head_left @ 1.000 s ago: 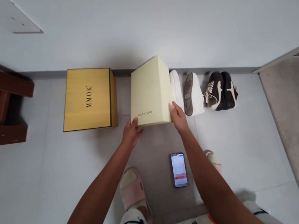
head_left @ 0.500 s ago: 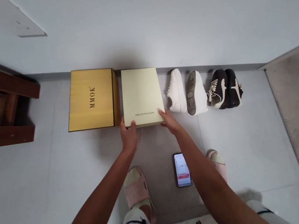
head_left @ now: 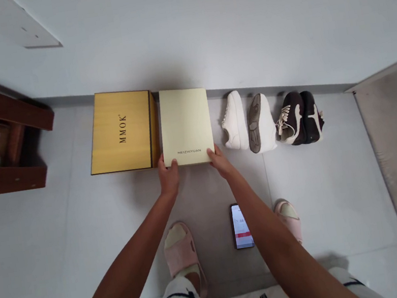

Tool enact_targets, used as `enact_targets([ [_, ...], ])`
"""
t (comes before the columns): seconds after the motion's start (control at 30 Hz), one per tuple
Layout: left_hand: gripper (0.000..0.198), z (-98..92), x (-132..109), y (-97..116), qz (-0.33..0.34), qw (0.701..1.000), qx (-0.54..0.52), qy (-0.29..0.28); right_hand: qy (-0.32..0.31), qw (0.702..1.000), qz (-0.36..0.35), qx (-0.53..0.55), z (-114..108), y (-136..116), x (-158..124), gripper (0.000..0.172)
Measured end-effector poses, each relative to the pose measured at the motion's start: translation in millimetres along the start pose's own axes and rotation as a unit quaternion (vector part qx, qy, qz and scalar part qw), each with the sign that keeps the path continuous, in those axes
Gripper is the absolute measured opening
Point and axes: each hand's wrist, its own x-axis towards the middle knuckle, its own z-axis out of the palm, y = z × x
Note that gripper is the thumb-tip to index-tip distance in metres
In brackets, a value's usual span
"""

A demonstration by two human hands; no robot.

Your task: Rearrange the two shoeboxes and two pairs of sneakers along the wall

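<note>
A pale cream shoebox (head_left: 185,121) marked MEIZHIYUAN lies between my hands, close to the wall. My left hand (head_left: 168,176) grips its near left corner, thumb on the lid. At the near right corner, my right hand (head_left: 220,161) holds it the same way, thumb on top and fingers at the side. A yellow MMOK shoebox (head_left: 119,131) stands just left of the cream one. To the right is a pair of white sneakers (head_left: 233,121), one turned to show its grey sole. Beyond them sit dark brown sneakers (head_left: 293,117) with cream laces.
A phone (head_left: 241,234) lies on the tiled floor, partly covered by my right forearm. My feet in pink slippers (head_left: 180,254) are on either side of it. Dark red wooden furniture (head_left: 5,178) stands at the left. The wall (head_left: 203,29) runs behind the row.
The cream shoebox has shifted slightly left, toward the yellow box, and a little toward the wall, with both hands still on it. The shoes and yellow box have stayed in place.
</note>
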Motion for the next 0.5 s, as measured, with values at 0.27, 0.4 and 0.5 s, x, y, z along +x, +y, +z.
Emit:
enact_targets([
  [0.27,0.059,0.5,-4,12,-0.019,1.000,0.008,0.019,-0.002,1.000,-0.012,-0.019,-1,3,1,0.084],
  [0.4,0.065,-4.7,-29,35,0.011,0.998,0.029,0.056,-0.010,0.991,-0.035,-0.130,-36,-21,3,0.093],
  [0.5,0.066,7.8,-46,65,0.097,0.994,0.040,0.026,-0.045,0.975,-0.073,-0.207,-96,-45,-7,0.093],
])
